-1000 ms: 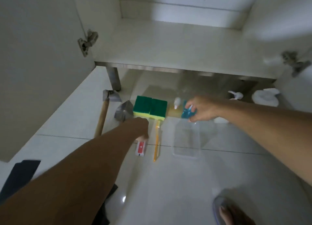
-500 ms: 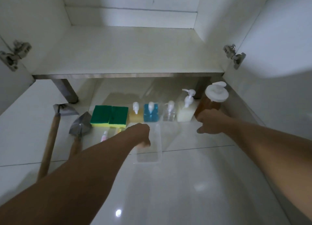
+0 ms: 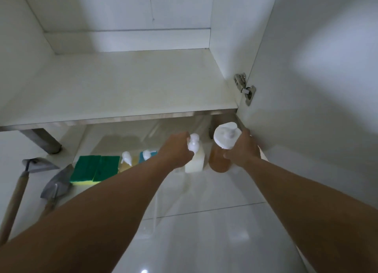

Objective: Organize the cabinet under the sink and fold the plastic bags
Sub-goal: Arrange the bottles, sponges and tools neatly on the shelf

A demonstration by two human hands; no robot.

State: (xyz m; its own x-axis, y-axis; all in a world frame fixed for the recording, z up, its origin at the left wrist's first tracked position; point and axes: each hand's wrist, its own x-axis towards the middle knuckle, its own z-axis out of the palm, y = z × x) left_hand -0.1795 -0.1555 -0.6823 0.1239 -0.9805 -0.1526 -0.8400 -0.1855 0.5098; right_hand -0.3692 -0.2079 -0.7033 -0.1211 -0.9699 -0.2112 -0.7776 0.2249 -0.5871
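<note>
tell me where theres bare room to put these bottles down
The cabinet shelf is bare from wall to hinge. The floor tile between the forearms is bare too. It is crowded under the shelf edge: sponges, pump bottles, trowel.
</note>
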